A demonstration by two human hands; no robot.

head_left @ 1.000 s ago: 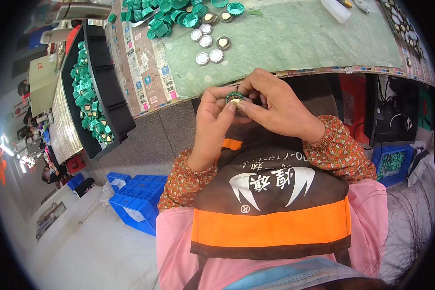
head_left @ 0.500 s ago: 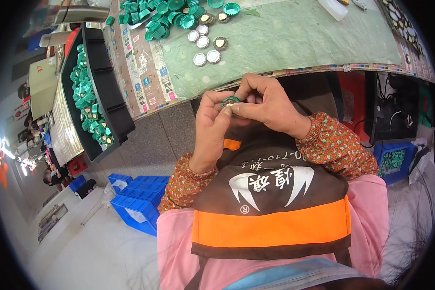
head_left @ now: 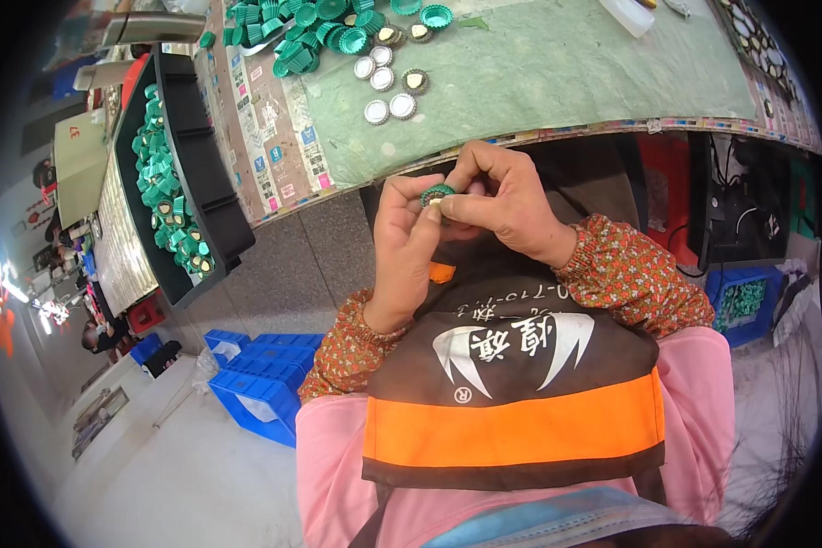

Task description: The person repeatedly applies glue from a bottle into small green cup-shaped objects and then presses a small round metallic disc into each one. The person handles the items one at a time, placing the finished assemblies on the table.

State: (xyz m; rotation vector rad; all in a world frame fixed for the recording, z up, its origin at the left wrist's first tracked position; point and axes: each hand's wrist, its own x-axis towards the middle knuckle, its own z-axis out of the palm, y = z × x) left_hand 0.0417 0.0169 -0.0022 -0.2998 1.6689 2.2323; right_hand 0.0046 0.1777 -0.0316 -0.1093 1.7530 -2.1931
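Both hands meet just below the table edge, over my lap. My left hand [head_left: 409, 239] and my right hand [head_left: 496, 199] pinch one small green fluted cap [head_left: 437, 194] between their fingertips. On the green mat [head_left: 557, 73] above lie a few silver round discs [head_left: 389, 94] and a heap of loose green caps [head_left: 320, 27]. A black tray [head_left: 212, 201] at the left holds several more green caps.
Blue plastic crates [head_left: 260, 379] stand on the floor at the lower left, and another blue bin [head_left: 735, 306] sits under the table at the right. A strip of printed labels [head_left: 265, 146] runs along the table's left edge. Dark equipment [head_left: 749, 210] hangs under the table.
The hands stay together on the green cap, with fingers shifting slightly around it. The view has tilted a little.
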